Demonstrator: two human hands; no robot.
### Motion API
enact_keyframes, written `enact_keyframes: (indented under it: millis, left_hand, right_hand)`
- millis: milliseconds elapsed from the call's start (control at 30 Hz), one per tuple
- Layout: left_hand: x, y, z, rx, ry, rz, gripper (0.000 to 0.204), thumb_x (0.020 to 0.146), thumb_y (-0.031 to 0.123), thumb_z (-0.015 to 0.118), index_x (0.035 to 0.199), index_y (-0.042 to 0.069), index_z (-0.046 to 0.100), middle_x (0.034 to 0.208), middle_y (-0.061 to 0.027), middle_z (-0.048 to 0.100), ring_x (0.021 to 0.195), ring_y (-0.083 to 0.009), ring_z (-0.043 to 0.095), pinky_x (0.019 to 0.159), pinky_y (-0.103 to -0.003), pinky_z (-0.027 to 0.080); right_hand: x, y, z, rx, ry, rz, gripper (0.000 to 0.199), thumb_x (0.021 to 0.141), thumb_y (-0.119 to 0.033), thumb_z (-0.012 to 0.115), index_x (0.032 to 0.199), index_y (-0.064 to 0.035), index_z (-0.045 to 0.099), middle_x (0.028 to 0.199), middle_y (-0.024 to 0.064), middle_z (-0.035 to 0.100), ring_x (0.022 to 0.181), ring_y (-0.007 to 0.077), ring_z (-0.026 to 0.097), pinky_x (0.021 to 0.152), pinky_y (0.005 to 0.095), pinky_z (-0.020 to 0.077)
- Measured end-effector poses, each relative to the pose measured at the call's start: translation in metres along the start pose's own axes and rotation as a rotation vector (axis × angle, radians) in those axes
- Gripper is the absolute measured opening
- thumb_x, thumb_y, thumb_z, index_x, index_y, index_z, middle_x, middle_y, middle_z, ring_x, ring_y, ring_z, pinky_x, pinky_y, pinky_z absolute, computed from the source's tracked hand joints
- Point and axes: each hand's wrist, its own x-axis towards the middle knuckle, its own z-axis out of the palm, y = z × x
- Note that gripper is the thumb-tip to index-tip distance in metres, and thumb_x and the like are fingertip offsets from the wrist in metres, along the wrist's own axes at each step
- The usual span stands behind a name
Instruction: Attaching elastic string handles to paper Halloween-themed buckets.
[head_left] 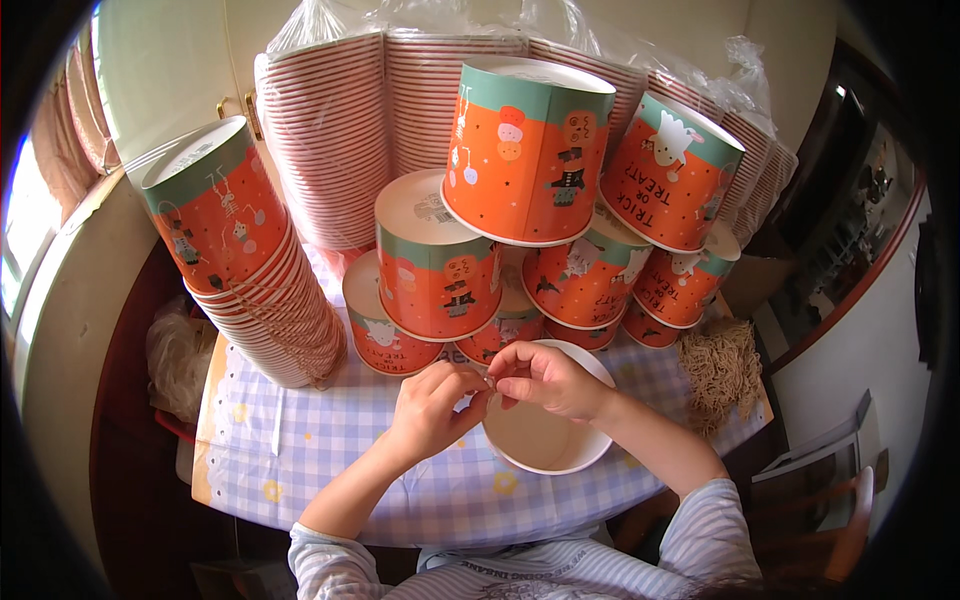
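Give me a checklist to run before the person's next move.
1. Both hands visible: ok; left hand and right hand meet beside the open bucket's mouth.
2. Item between the fingers identifiable: cannot tell; too small.
3. Open bucket showing its inside: ok; pale interior visible.
4. Cord bundle in view: ok; on the table's right side.
5. Pile under the topmost orange bucket steady: cannot tell from one still.
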Motion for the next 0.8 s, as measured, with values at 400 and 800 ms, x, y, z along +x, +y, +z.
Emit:
enact_keyframes:
  millis: [400, 800]
  left_hand:
    - [0.001, 0.005, -0.003, 0.058, 0.010, 0.003, 0.021, 0.061, 0.004, 0.070, 0.078, 0.006, 0.057, 0.072, -0.0044, 0.055, 0.059, -0.0194, 0.054, 0.049, -0.029, 0.045]
    - [0.000, 0.005, -0.002, 0.020, 0.014, -0.016, 0.020, 0.062, 0.003, 0.069, 0.076, 0.006, 0.056, 0.070, -0.0043, 0.054, 0.059, -0.0199, 0.054, 0.048, -0.030, 0.045]
  right_hand:
    - [0.003, -0.007, -0.002, -0.034, -0.006, -0.014, 0.010, 0.083, -0.009, 0.058, 0.089, -0.0009, 0.058, 0.079, 0.0023, 0.059, 0.069, 0.0082, 0.055, 0.064, 0.0219, 0.0467]
    - [-0.007, -0.003, -0.001, 0.042, -0.038, 0.125, 0.006, 0.086, -0.009, 0.053, 0.089, -0.0041, 0.050, 0.078, 0.0013, 0.055, 0.061, 0.0066, 0.051, 0.055, 0.0193, 0.0433]
